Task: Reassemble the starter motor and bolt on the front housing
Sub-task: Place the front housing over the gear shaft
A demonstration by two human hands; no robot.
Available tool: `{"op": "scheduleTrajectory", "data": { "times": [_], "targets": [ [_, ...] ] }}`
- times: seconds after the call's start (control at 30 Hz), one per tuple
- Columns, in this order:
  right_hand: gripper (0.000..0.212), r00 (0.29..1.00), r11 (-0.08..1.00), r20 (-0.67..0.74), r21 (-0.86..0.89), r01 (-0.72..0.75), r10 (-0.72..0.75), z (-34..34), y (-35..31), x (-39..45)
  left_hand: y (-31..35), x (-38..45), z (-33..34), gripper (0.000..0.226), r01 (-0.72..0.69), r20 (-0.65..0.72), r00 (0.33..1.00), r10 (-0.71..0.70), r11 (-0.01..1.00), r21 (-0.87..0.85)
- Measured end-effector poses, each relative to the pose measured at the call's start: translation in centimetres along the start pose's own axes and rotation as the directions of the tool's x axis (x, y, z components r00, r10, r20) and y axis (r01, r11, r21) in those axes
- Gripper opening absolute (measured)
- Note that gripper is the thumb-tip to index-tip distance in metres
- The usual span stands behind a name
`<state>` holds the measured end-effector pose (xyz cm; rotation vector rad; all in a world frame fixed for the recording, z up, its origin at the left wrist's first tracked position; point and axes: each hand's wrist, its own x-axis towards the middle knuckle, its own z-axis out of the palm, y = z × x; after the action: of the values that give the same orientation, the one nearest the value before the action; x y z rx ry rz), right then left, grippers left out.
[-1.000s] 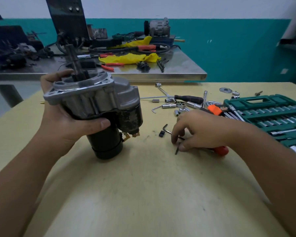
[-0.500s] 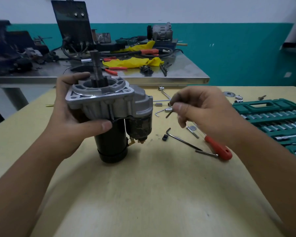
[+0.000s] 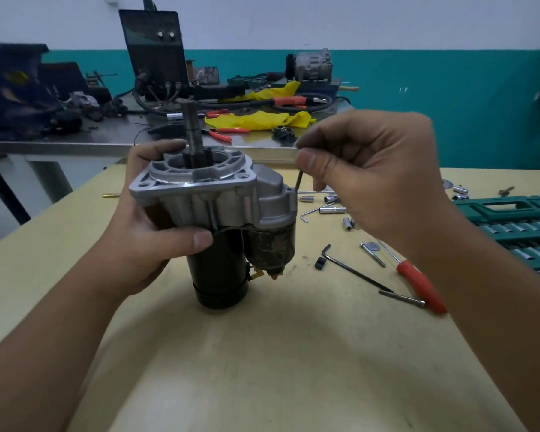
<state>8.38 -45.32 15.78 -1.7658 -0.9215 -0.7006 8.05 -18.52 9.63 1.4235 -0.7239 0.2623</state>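
The motor (image 3: 222,226) stands upright on the table (image 3: 262,353), shaft up. The left hand (image 3: 150,232) grips its housing (image 3: 200,188); the right hand (image 3: 371,176) pinches a bolt (image 3: 298,180) just beside the housing's right edge.

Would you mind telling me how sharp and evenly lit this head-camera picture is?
Head view: the starter motor and left hand are sharp; the right hand, pinching a thin bolt, looks slightly soft. Wide-angle distortion bows the table and stretches the forearms. Lighting is soft, with a broad dim shadow under the arms.
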Motion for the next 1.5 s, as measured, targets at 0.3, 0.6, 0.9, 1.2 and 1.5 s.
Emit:
{"op": "scheduleTrajectory", "data": {
  "times": [0.3,0.6,0.9,1.2,1.5],
  "targets": [
    [0.021,0.999,0.999,-0.027,-0.009,0.033,-0.034,0.3,0.5,-0.1,-0.1,0.2,-0.1,0.087,0.01,-0.001,1.0,-0.01,1.0,0.019],
    [0.023,0.995,0.994,-0.011,-0.049,0.096,-0.097,0.7,0.3,0.1,-0.1,0.1,-0.2,0.091,0.012,-0.014,1.0,-0.012,0.999,0.041],
    [0.021,0.994,0.988,0.029,-0.109,0.112,-0.11,0.8,1.0,0.0,-0.3,0.1,-0.3,0.088,0.004,0.009,1.0,-0.004,0.999,0.036],
    [0.02,0.996,0.997,-0.044,-0.003,0.077,-0.077,0.9,0.3,0.0,-0.2,0.2,-0.1,0.088,0.011,-0.009,1.0,-0.01,1.0,0.014],
    [0.022,0.996,0.996,-0.022,-0.003,0.089,-0.089,1.2,0.0,-0.1,-0.1,0.1,0.0,0.09,0.028,-0.021,0.999,-0.028,0.999,0.021]
  ]
}}
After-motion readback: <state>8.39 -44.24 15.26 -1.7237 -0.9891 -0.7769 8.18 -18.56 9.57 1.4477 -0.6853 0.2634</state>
